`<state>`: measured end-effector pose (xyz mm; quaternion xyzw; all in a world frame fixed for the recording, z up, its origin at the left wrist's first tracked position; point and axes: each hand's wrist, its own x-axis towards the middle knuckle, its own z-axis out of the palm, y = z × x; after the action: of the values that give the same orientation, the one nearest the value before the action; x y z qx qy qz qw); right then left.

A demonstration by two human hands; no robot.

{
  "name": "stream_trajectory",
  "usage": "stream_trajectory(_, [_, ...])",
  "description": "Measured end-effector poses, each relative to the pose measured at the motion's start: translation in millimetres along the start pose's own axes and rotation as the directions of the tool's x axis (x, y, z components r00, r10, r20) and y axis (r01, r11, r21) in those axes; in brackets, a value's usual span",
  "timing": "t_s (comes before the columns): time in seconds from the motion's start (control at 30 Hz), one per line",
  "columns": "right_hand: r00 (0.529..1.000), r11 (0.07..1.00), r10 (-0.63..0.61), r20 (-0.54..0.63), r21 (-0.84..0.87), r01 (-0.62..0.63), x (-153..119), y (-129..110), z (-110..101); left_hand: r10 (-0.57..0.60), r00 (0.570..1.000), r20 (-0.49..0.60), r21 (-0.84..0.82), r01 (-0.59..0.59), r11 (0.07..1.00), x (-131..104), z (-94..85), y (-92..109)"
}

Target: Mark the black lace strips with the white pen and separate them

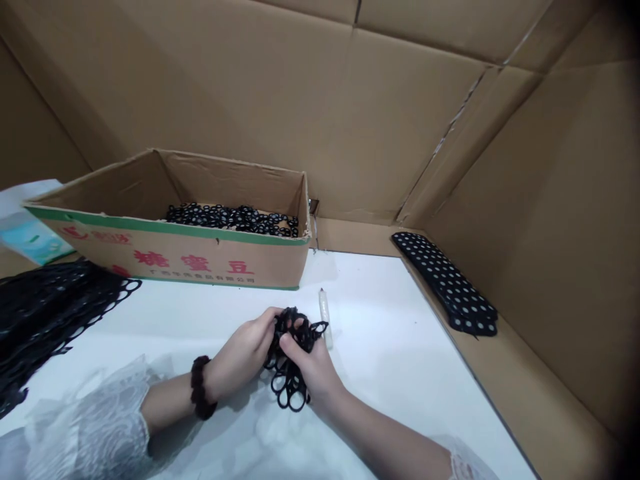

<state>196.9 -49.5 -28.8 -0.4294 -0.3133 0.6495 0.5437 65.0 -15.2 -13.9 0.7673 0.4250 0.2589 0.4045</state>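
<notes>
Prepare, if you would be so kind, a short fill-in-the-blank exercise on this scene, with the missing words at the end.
1. The left hand and the right hand hold a bunch of loops coloured ____.
2. A dark wristband is worn on the person's ____ wrist.
3. The cardboard box has a ____ band along its front upper edge.
4. The dotted dark material lies toward the picture's ____ edge.

Missing words: black; left; green; right.

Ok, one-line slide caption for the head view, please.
Left grip and right grip holding a black looped bunch above the white table, an open cardboard box beyond.
</notes>
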Motion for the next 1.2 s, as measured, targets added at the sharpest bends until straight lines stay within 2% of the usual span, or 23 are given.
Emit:
stream_trajectory(0.1, [0.998, 0.996, -0.017, -0.068, -0.083, 0.011, -1, 1, 0, 0.003, 1.0, -0.027, -0.003, -0.003, 1.0, -2, 7.1, 3])
stream_trajectory(0.17, [0.996, 0.996, 0.012, -0.093, -0.087, -0.02, -1, 3, 0, -0.039, 0.998, -0.046, -0.008, 0.039, 0.999, -3, 10.3, 6])
stream_trajectory(0.3, [0.99, 0.993, 0.12, -0.08, -0.002, -0.121, -2, 5, 5, -0.143, 0.985, -0.092, -0.045, 0.14, 0.989, 1, 11.7, 9])
stream_trajectory(0.43, [0.973, 0.972, 0.214, -0.091, 0.122, -0.202, -3, 3, 10, -0.093, 0.983, -0.16, 0.001, 0.095, 0.996, 8, 8.5, 8])
stream_trajectory(0.53, [0.974, 0.957, 0.215, -0.07, 0.212, -0.196, -5, 0, 10, -0.029, 0.986, -0.163, 0.0, 0.03, 1.0, 14, -3.7, 8])
stream_trajectory(0.6, [0.975, 0.955, 0.205, -0.085, 0.237, -0.18, -4, 0, 8, -0.024, 0.98, -0.196, -0.015, 0.022, 1.0, 18, -23.6, 11])
stream_trajectory(0.63, [0.972, 0.956, 0.205, -0.113, 0.237, -0.174, -3, 0, 6, -0.034, 0.968, -0.25, -0.023, 0.029, 0.999, 19, -37.5, 13])
stream_trajectory(0.67, [0.967, 0.958, 0.209, -0.149, 0.23, -0.171, -2, 1, 5, -0.044, 0.933, -0.357, -0.024, 0.038, 0.999, 21, -53.4, 17])
stream_trajectory(0.7, [0.959, 0.96, 0.216, -0.184, 0.22, -0.174, 0, 3, 4, -0.035, 0.867, -0.498, -0.01, 0.034, 0.999, 22, -70.3, 22])
stream_trajectory(0.73, [0.953, 0.962, 0.221, -0.206, 0.206, -0.178, 2, 4, 3, 0.011, 0.79, -0.613, 0.031, 0.01, 0.999, 23, -87.1, 29])
stream_trajectory(0.77, [0.953, 0.965, 0.22, -0.207, 0.187, -0.182, 4, 5, 3, 0.091, 0.684, -0.723, 0.121, -0.004, 0.993, 24, -102.9, 36])
stream_trajectory(0.8, [0.958, 0.969, 0.213, -0.193, 0.166, -0.183, 5, 6, 4, 0.2, 0.628, -0.752, 0.275, 0.022, 0.961, 27, -116.8, 43])
stream_trajectory(0.83, [0.966, 0.974, 0.197, -0.168, 0.146, -0.173, 6, 6, 4, 0.296, 0.594, -0.748, 0.411, 0.064, 0.909, 31, -128.5, 50])
stream_trajectory(0.87, [0.975, 0.98, 0.172, -0.141, 0.129, -0.154, 6, 6, 5, 0.371, 0.585, -0.722, 0.53, 0.123, 0.839, 38, -138.1, 55])
stream_trajectory(0.9, [0.982, 0.985, 0.145, -0.118, 0.113, -0.131, 6, 5, 5, 0.406, 0.598, -0.691, 0.611, 0.184, 0.77, 46, -145.8, 58])
stream_trajectory(0.93, [0.987, 0.989, 0.121, -0.102, 0.099, -0.111, 5, 4, 4, 0.406, 0.669, -0.623, 0.683, 0.211, 0.699, 57, -152.1, 60])
stream_trajectory(0.97, [0.99, 0.992, 0.105, -0.095, 0.086, -0.096, 5, 3, 3, 0.356, 0.773, -0.525, 0.742, 0.21, 0.637, 68, -157.4, 59])
stream_trajectory(1.03, [0.993, 0.995, 0.078, -0.092, 0.074, -0.071, 3, 2, 1, 0.289, 0.846, -0.448, 0.773, 0.205, 0.6, 91, -166.0, 54])
stream_trajectory(1.1, [0.994, 0.994, 0.07, -0.08, 0.091, -0.063, 3, 0, -1, 0.234, 0.868, -0.438, 0.785, 0.243, 0.569, 108, -172.8, 49])
stream_trajectory(1.2, [0.996, 0.984, 0.082, -0.025, 0.159, -0.077, 3, -1, 0, 0.222, 0.851, -0.476, 0.79, 0.303, 0.533, 115, -176.0, 49])
